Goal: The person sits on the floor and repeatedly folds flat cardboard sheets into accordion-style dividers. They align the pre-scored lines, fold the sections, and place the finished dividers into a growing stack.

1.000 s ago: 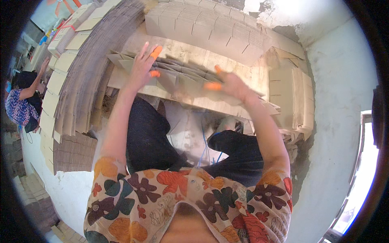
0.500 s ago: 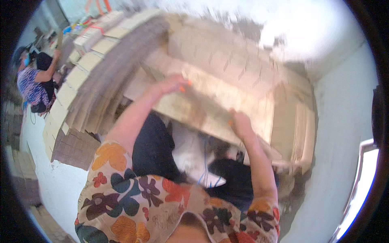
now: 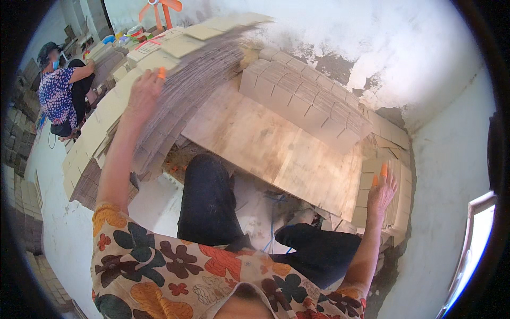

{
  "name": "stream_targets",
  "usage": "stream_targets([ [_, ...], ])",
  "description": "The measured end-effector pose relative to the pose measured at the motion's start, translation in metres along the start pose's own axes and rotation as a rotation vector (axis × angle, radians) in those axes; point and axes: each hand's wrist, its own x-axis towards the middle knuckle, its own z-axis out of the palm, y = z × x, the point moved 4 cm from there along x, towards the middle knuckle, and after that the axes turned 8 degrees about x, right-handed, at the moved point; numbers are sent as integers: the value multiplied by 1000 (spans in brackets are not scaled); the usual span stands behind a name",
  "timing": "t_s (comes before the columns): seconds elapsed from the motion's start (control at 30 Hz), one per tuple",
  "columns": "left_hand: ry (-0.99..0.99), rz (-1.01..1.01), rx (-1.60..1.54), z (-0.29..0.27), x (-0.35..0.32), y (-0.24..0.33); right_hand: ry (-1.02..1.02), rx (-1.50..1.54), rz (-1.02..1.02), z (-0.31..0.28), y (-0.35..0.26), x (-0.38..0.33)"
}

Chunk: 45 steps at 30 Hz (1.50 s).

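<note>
My left hand (image 3: 144,95) is raised over the long left stack of cardboard sheets (image 3: 175,90), fingers loosely bent and slightly blurred, nothing visible in them. On the other side, my right hand (image 3: 383,191) is beside the right stack of cardboard pieces (image 3: 399,199), fingers stretched out and apart. Whether either hand touches its stack, I cannot tell. Orange covers sit on some fingertips of both hands. Between the hands, a pale wooden board (image 3: 281,154) lies slanted in front of my knees. Behind it stands a row of packed brown cardboard pieces (image 3: 303,103).
At the far left a person (image 3: 58,95) sits beside more stacks. An orange fan (image 3: 159,8) stands at the back. The stained white wall (image 3: 425,80) bounds the back and right. Blue cords (image 3: 272,234) lie on the floor between my legs.
My hands have moved apart, the left one up and left, the right one to the right. The tan cardboard sheet that was under them is no longer on the board.
</note>
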Motion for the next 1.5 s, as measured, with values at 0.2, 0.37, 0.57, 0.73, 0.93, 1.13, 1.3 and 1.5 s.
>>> stream_targets([
  [0.2, -371, -124, -135, 69, -37, -30, -358, -111, 392, 40, 84, -57],
  [0.37, -500, -207, -477, 8, -3, 68, -414, -230, 560, 57, 152, -103],
  [0.57, -284, 175, -951, -50, -53, 232, -473, -229, 621, 58, 126, -74],
  [0.73, -569, 347, -1035, -49, -53, 306, -159, -206, 417, 108, 227, -120],
  [0.93, -434, 295, -1117, -28, 0, 321, -183, 11, 603, 83, 198, -100],
  [1.13, -303, 259, -1140, -6, 70, 358, -13, 347, 662, 50, 183, -60],
  [1.3, -339, 109, -1231, 4, 129, 396, 286, 296, 730, -11, 145, -28],
  [1.5, -69, 115, -1256, 11, 192, 448, 424, 819, 828, 5, 104, 3],
])
